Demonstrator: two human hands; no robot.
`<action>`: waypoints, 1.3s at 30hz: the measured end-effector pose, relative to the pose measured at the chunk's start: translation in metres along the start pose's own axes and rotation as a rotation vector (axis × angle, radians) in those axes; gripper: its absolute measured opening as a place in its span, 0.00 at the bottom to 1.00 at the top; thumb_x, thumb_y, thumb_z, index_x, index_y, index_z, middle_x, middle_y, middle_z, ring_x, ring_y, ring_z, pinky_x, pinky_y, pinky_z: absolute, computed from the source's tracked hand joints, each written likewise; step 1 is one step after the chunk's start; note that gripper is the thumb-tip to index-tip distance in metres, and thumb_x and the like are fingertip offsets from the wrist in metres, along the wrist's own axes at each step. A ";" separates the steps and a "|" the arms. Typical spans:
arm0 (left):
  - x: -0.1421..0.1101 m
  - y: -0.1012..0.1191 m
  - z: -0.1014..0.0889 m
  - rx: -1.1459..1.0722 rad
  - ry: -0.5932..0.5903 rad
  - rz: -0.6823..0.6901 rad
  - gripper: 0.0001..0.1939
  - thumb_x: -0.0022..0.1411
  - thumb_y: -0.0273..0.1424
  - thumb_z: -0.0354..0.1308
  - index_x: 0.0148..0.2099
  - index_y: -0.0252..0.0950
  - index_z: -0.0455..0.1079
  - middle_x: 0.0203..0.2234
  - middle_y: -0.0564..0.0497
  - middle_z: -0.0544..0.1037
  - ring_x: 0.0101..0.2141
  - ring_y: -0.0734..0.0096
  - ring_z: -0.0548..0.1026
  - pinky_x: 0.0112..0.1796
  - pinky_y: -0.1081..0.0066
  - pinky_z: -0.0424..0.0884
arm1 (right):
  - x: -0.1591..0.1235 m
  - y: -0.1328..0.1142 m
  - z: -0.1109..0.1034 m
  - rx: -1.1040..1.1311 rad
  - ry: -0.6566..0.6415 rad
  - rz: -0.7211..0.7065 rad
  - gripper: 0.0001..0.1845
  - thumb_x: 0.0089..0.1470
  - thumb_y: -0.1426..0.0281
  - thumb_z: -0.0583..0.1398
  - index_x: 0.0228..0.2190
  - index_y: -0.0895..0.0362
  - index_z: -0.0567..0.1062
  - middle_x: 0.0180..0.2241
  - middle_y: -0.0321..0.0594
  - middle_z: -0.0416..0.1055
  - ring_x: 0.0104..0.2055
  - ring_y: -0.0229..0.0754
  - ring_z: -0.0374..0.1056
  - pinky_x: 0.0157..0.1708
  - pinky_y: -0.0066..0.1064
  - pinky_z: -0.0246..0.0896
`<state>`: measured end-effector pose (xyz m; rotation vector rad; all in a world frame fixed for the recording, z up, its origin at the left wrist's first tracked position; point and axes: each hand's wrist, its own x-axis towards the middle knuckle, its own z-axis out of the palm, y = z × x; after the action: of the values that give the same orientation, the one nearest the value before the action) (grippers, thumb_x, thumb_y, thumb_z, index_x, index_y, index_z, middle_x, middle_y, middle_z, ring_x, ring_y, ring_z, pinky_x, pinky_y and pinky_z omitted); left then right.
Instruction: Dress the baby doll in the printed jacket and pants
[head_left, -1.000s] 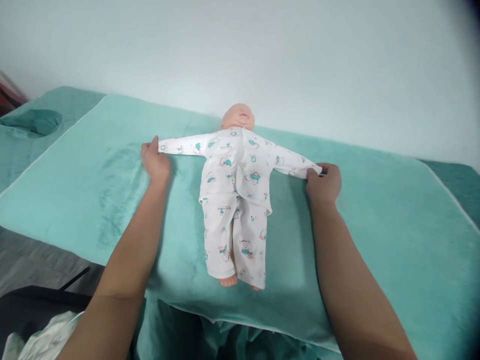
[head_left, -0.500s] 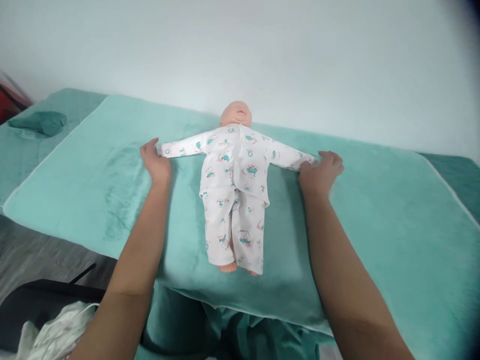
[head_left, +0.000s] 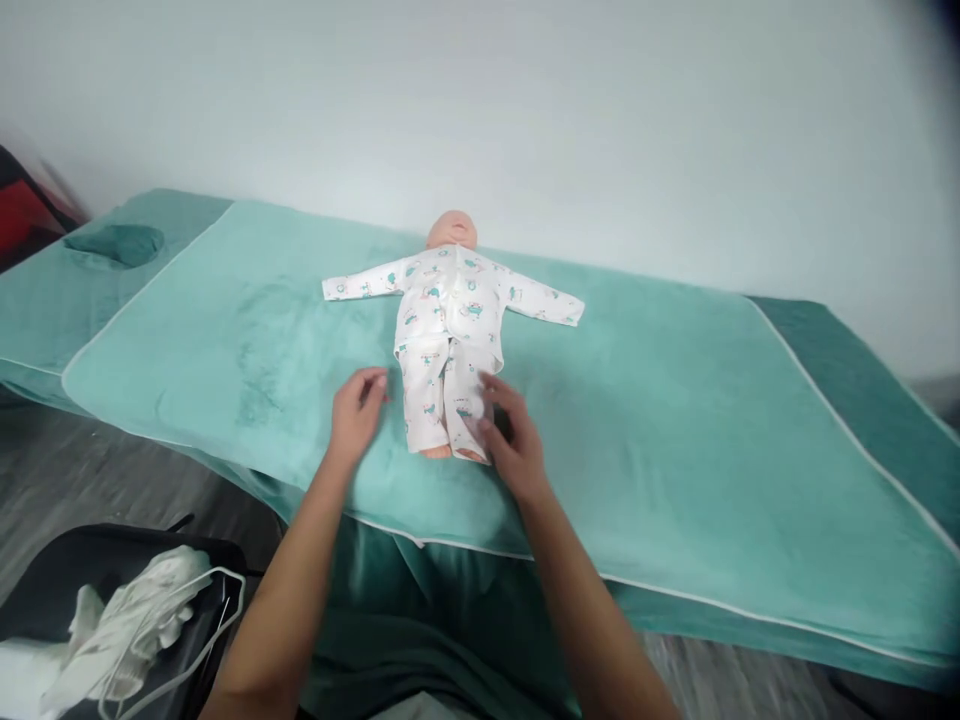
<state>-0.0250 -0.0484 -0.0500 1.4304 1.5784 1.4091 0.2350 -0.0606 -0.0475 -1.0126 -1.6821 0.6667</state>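
Observation:
On its back lies a baby doll (head_left: 452,230) dressed in a white printed pajama top (head_left: 454,295) and matching pajama pants (head_left: 427,395). Both sleeves stretch out sideways, and the toes peek from the pant legs. My left hand (head_left: 358,415) is just left of the pants, fingers loosely bent and apart, with nothing in it. My right hand (head_left: 519,435) is at the doll's leg on the right, thumb and fingers parted over the edge of the pants; whether it touches the cloth I cannot tell.
The doll rests on a bed with a green plush cover (head_left: 675,430), against a white wall (head_left: 525,110). A black chair (head_left: 67,560) at lower left bears crumpled white cloth (head_left: 142,620) and a white hanger (head_left: 225,625). A face hole (head_left: 116,245) shows at the bed's left end.
Both hands have let go of the sleeve ends and moved inward and down to the pants. The sleeves stay spread. The view has shifted, showing more of the chair.

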 end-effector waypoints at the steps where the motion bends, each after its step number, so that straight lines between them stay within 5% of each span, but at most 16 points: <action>1: -0.015 0.002 -0.002 -0.029 -0.043 -0.010 0.15 0.70 0.42 0.56 0.50 0.40 0.75 0.30 0.52 0.77 0.31 0.69 0.77 0.39 0.66 0.74 | -0.013 -0.008 0.002 -0.003 -0.036 -0.015 0.17 0.63 0.67 0.61 0.53 0.49 0.73 0.65 0.48 0.66 0.69 0.51 0.61 0.67 0.54 0.58; 9: -0.074 0.013 0.008 0.096 -0.253 0.142 0.29 0.59 0.39 0.69 0.62 0.49 0.72 0.45 0.48 0.74 0.43 0.63 0.76 0.48 0.62 0.75 | -0.040 -0.023 0.017 -0.193 -0.044 -0.153 0.24 0.61 0.71 0.63 0.58 0.45 0.73 0.67 0.46 0.64 0.71 0.52 0.56 0.66 0.57 0.60; 12: -0.081 0.015 0.025 0.299 -0.187 0.183 0.33 0.56 0.37 0.71 0.64 0.51 0.71 0.48 0.46 0.71 0.47 0.57 0.75 0.52 0.57 0.74 | -0.038 -0.022 0.020 -0.252 -0.039 -0.168 0.24 0.62 0.73 0.61 0.58 0.47 0.74 0.67 0.48 0.63 0.72 0.52 0.56 0.66 0.55 0.61; 17: -0.089 0.011 0.044 0.393 -0.018 0.211 0.24 0.63 0.34 0.64 0.61 0.48 0.75 0.46 0.44 0.69 0.46 0.58 0.74 0.49 0.58 0.74 | -0.038 -0.028 0.029 -0.354 -0.008 -0.121 0.15 0.63 0.72 0.59 0.49 0.49 0.79 0.66 0.48 0.65 0.72 0.54 0.54 0.66 0.57 0.60; 24: -0.086 0.010 0.022 0.117 -0.027 0.153 0.17 0.64 0.37 0.64 0.55 0.48 0.78 0.43 0.47 0.69 0.45 0.62 0.74 0.49 0.61 0.75 | -0.025 -0.051 0.049 -0.525 -0.011 -0.078 0.06 0.63 0.69 0.62 0.39 0.51 0.80 0.65 0.49 0.65 0.73 0.62 0.51 0.66 0.61 0.58; 32: -0.093 0.002 0.013 -0.030 0.043 0.105 0.17 0.64 0.37 0.65 0.55 0.45 0.75 0.44 0.48 0.74 0.42 0.66 0.74 0.45 0.64 0.75 | -0.042 -0.073 0.054 -0.415 0.087 -0.114 0.06 0.62 0.74 0.60 0.36 0.51 0.76 0.58 0.48 0.71 0.69 0.55 0.58 0.65 0.58 0.60; 39: -0.105 -0.005 0.010 0.018 0.116 0.110 0.11 0.68 0.29 0.58 0.50 0.39 0.76 0.39 0.50 0.74 0.40 0.70 0.73 0.43 0.70 0.71 | -0.064 -0.053 0.045 -0.447 0.202 -0.027 0.13 0.64 0.73 0.60 0.50 0.54 0.74 0.56 0.52 0.70 0.60 0.52 0.65 0.58 0.50 0.68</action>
<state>0.0097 -0.1435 -0.0812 1.4902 1.6077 1.5705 0.1841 -0.1409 -0.0497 -1.3175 -1.6960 0.1590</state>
